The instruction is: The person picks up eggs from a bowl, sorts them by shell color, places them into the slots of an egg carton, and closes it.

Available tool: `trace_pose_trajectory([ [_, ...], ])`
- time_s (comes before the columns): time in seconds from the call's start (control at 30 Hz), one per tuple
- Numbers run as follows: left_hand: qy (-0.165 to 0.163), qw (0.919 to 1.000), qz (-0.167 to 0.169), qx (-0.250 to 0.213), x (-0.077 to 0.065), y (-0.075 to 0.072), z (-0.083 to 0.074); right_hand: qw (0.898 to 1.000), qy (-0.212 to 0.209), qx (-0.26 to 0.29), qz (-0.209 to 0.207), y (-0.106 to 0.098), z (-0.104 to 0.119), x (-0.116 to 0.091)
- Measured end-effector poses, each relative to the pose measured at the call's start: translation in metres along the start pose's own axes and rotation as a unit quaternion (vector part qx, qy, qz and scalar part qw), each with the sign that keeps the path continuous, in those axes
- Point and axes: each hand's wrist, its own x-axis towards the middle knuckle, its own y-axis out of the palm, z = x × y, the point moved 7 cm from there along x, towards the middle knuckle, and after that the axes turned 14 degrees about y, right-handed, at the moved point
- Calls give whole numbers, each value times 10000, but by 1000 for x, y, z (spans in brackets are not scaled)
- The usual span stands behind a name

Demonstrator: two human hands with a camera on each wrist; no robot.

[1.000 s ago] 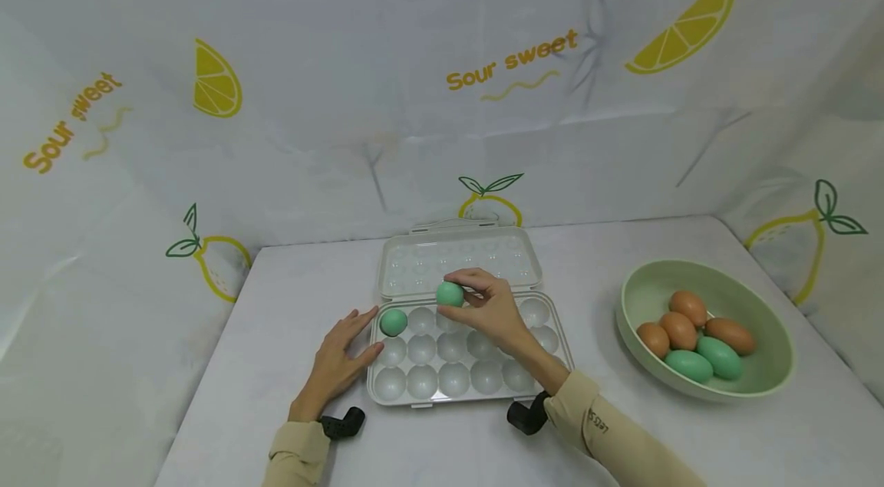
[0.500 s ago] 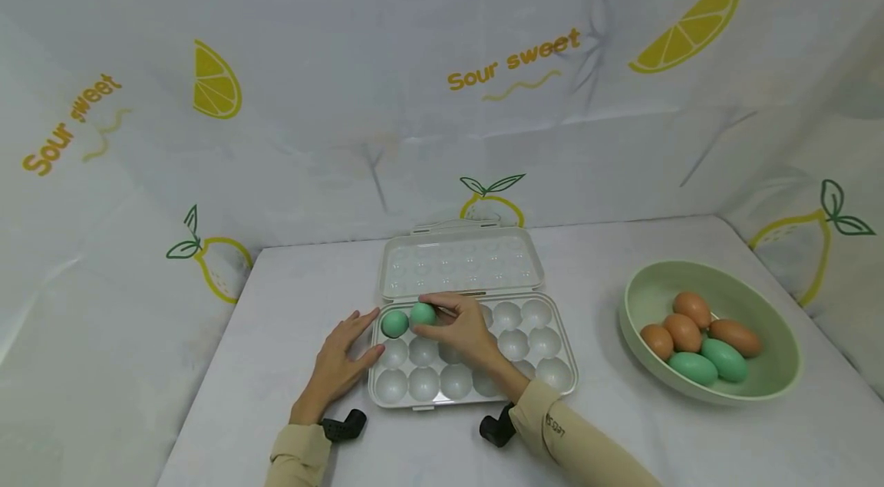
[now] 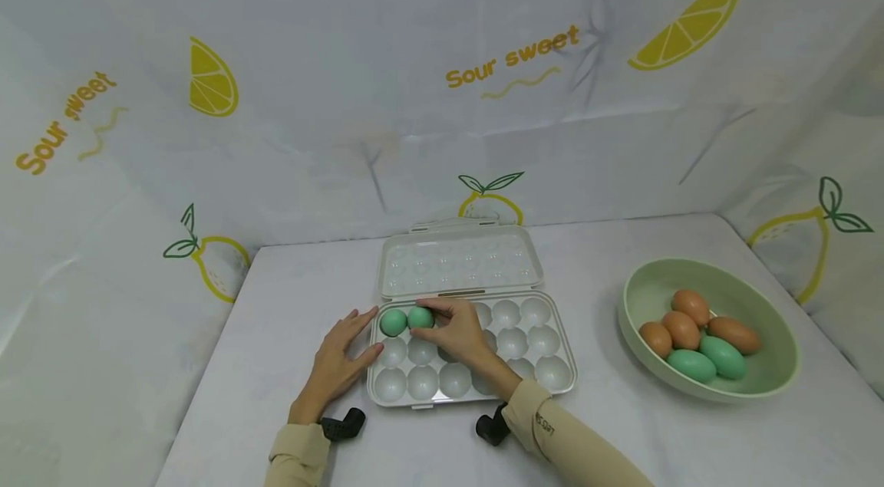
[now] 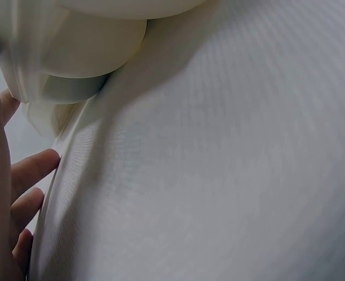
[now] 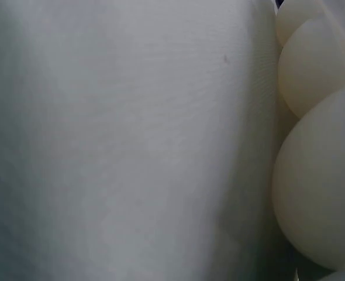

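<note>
My right hand (image 3: 456, 330) pinches a green egg (image 3: 420, 317) between thumb and fingers, down at the back row of a pale egg tray (image 3: 472, 401), second cup from the left. Beside it, another green egg (image 3: 394, 323) sits in the back left corner cup. My left hand (image 3: 338, 360) lies at the tray's left side with fingers spread, fingertips right at the rim; in the left wrist view its fingers (image 4: 35, 170) reach past the tray's rounded cups (image 4: 96, 44). The right wrist view shows only cup undersides (image 5: 321, 175) and white cloth.
The tray's clear lid (image 3: 461, 261) lies folded back behind it. To the right stands a green bowl (image 3: 766, 364) with several brown eggs (image 3: 681, 330) and two green eggs (image 3: 722, 357). A white printed curtain (image 3: 414, 126) rises behind the table (image 3: 311, 264).
My right hand has moved left and down with the green egg, from above the tray to the second back cup. The left hand has stayed in place.
</note>
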Motion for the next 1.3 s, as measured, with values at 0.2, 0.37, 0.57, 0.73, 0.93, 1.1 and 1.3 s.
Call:
trace_pose_trajectory([
  [0.2, -114, 9998, 78, -135, 0, 0, 2, 9973, -366, -548, -311, 2, 4, -2],
  [0.37, -127, 9998, 100, -121, 0, -1, 1, 9931, -582, -860, -550, 2, 9, -6],
  [0.57, -125, 9998, 106, -79, 1, -2, 1, 9894, -675, -1059, -725, 0, 13, -7],
  [0.73, -236, 9995, 170, -135, 0, 0, 2, 9897, -614, -1078, -718, -1, 10, -9],
  [0.93, -198, 9997, 100, -111, -4, 2, 4, 9965, -94, -434, -714, -13, 4, -14],
  [1.1, -121, 9999, 47, -100, -5, 3, 4, 9971, 396, 380, -520, -45, 2, -28],
  [1.3, -40, 9999, 4, -104, -2, 0, 1, 9973, 216, 695, -78, -114, 11, -58],
])
